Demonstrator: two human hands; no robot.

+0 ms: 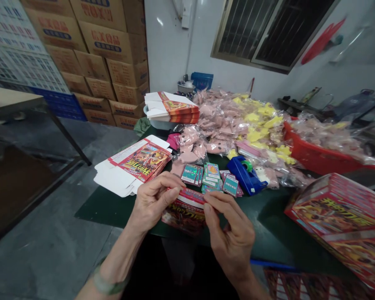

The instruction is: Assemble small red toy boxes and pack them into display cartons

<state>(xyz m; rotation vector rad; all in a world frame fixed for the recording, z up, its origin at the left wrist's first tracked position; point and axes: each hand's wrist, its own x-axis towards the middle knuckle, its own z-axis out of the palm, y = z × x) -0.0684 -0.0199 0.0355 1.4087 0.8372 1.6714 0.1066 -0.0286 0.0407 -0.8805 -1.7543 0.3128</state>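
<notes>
Red box [185,218]: it is sitting between both hands at the near edge of the green table [103,208], just in front of the cards [211,174].
Left hand [154,202]: I am seeing its thumb and fingertips pinching the left end of the box's upper edge.
Right hand [232,231]: I am watching its thumb and forefinger grasping the right end of that edge, its other fingers curling.
Blue tape dispenser [246,177]: it is standing to the right of the cards, near the bagged plush toys [218,121].
Flat cartons [146,160]: they are lying in a pile beyond the left hand.
Stacked boxes [340,216]: they are standing on the right, well apart from the right hand.
</notes>
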